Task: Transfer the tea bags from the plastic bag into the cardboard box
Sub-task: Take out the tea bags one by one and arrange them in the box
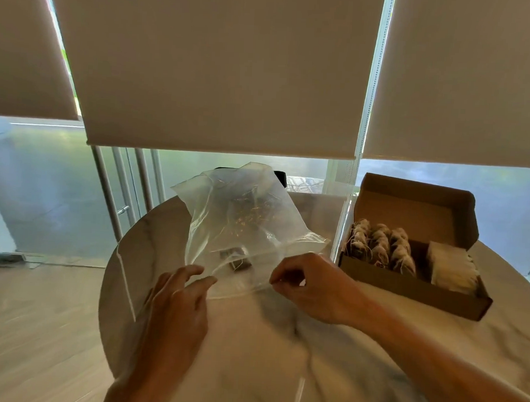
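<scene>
Single head-worn wide-angle view, facing forward and down from close above the table point(251, 352), right hand point(311, 289) pinching the plastic bag point(241, 218) centre-frame, cardboard box point(412, 280) beyond-right of that grip.

A: What supports the work area?
B: A round white marble-pattern table point(251, 352) on a pale wood-plank floor point(39, 327).
A: And behind it?
B: Three beige fabric roller blinds point(217, 71), partly lowered over frosted glass panels point(46, 176) with metal frames.
</scene>
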